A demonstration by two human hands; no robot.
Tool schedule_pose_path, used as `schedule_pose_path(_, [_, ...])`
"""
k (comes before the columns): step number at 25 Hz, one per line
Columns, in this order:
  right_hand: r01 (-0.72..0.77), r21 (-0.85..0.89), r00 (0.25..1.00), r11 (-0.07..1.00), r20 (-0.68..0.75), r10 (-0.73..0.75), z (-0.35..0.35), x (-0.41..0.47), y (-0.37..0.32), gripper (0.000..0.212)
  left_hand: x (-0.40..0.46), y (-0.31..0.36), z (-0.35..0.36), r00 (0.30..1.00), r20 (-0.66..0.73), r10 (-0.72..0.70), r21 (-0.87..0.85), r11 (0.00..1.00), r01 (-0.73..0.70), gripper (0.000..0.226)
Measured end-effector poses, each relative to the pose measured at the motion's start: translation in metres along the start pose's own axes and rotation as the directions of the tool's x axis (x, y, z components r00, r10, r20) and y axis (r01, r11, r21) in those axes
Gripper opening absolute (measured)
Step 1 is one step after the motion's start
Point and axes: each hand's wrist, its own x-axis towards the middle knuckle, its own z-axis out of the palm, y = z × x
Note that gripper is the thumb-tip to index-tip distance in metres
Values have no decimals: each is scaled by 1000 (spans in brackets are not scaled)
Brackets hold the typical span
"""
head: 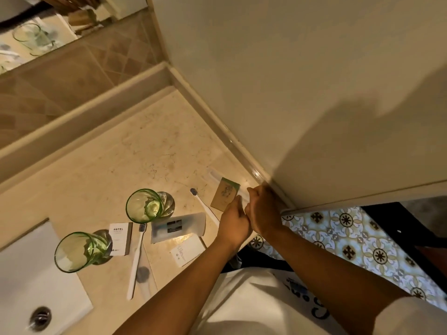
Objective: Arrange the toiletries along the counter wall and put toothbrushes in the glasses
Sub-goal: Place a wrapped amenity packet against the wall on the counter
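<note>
Both my hands, left (233, 220) and right (264, 209), meet at the beige marble counter (135, 151) edge; fingers' state: cannot tell. Alongside: brown printed soap box (225, 195), two white toothbrushes (136, 259).

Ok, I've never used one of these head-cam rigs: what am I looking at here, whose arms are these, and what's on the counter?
One camera on the person's head looks down, so the arms are the wearer's own. The left hand and right hand meet at the counter's right end by a brown packet; what the fingers hold, I cannot tell. Also there: two empty green glasses, two white toothbrushes, a HOTEL box, a clear pouch, a white card. The sink is lower left.
</note>
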Motion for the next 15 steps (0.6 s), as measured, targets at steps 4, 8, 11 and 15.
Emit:
schedule_pose_path(4, [-91, 60, 995, 994, -32, 93, 6, 0, -4, 27, 5, 2, 1, 999, -17, -45, -44, 998, 44, 26])
schedule_pose_path(8, [-71, 76, 997, 995, -15, 72, 4, -1, -10, 37, 5, 0, 0, 985, 2, -173, -166, 971, 171, 55])
schedule_pose_path(11, [-171, 143, 985, 975, 30, 168, 6, 7, -15, 31, 8, -2, -4, 981, 10, -196, -182, 964, 194, 57])
schedule_pose_path(15, [-199, 101, 974, 975, 130, 186, 0, 11, -17, 23, 12, 1, -13, 982, -11, -189, -172, 968, 184, 47])
